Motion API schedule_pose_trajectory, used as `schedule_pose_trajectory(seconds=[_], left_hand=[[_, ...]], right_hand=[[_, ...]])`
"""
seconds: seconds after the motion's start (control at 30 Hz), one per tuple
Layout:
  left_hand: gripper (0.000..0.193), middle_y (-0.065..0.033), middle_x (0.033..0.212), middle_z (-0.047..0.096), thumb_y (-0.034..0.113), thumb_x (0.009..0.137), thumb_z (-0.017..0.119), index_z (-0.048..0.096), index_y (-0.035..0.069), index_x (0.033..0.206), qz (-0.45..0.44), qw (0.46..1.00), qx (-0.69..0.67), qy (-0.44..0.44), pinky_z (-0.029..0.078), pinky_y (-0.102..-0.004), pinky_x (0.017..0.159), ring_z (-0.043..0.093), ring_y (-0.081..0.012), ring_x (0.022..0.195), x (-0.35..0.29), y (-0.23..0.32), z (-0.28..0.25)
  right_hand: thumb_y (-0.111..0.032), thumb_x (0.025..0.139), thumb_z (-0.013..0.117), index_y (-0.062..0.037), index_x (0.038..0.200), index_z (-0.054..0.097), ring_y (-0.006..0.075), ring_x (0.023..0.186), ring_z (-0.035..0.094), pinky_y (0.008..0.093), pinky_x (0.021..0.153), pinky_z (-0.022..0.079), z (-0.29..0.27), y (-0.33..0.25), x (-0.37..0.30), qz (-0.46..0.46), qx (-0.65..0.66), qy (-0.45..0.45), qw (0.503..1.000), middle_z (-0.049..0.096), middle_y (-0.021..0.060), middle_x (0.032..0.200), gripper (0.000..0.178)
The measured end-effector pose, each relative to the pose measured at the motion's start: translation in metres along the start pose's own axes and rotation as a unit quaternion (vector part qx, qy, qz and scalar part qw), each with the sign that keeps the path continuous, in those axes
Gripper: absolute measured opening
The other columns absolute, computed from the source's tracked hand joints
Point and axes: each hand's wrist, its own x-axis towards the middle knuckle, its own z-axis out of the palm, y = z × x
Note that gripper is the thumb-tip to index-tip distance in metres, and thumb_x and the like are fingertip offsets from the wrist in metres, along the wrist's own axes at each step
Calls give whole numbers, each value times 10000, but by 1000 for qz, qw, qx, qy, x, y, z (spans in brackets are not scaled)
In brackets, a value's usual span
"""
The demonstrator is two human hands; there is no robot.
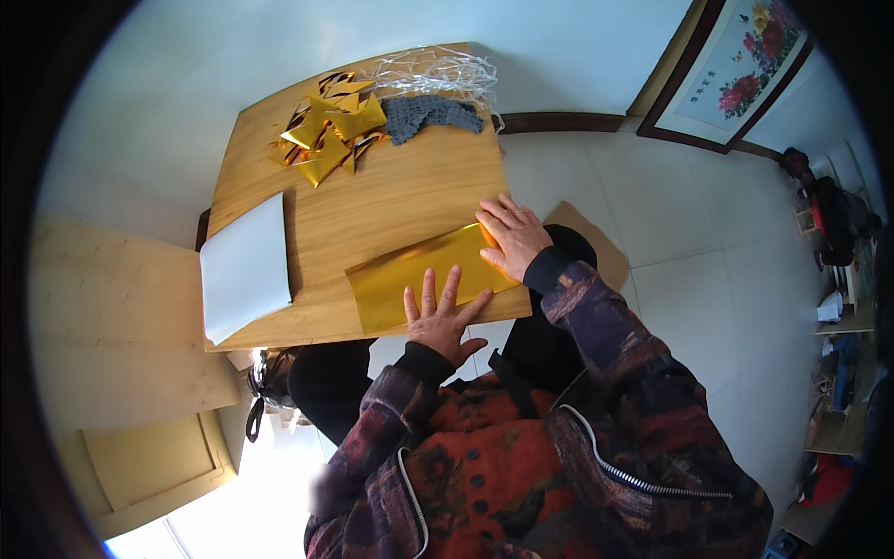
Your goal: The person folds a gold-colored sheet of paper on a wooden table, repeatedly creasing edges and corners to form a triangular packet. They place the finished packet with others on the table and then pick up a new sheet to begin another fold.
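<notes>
A shiny gold foil sheet [396, 289] lies near the front right of the wooden table [396, 191]. My left hand [441, 322] rests on its near edge with the fingers spread. At the sheet's right end is my right hand [515, 240], its fingers stretched out toward the far side and its thumb over the foil. That end of the sheet looks partly covered by this hand, and whether it is folded there I cannot tell. Neither hand grips anything.
Crumpled and cut gold foil pieces [326, 135] lie at the table's far side, beside a grey knitted cloth [433, 116] and tangled clear strips [438, 70]. A stack of white sheets [250, 265] sits at the left edge. A framed flower picture [731, 70] leans against the wall.
</notes>
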Motion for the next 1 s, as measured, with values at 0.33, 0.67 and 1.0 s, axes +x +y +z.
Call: schedule_pose_trajectory(seconds=[0.33,0.67,1.0], left_hand=[[697,-23,1591,213,525,782,693,423,404,1413,121,992,20,-35,104,-674,1112,147,-417,1449,-11,-50,-16],[770,15,1565,282,535,781,689,397,279,1446,46,999,-10,-9,95,-631,1134,144,-331,1469,-36,-81,-12],[793,-128,1462,385,362,707,804,443,168,1386,56,994,-25,92,150,-567,1144,330,-334,1392,-17,-49,-18]], right_hand=[[-291,776,740,-10,1197,562,280,1230,446,403,977,395,-10,-48,-62,46,4,76,996,529,96,1245,537],[-108,783,684,-13,1214,545,343,1283,440,435,1061,364,-15,-62,-119,53,114,128,984,481,152,1330,462],[40,784,563,10,1242,521,356,1236,482,423,1024,409,-9,-20,-71,67,163,211,961,514,174,1300,461]])
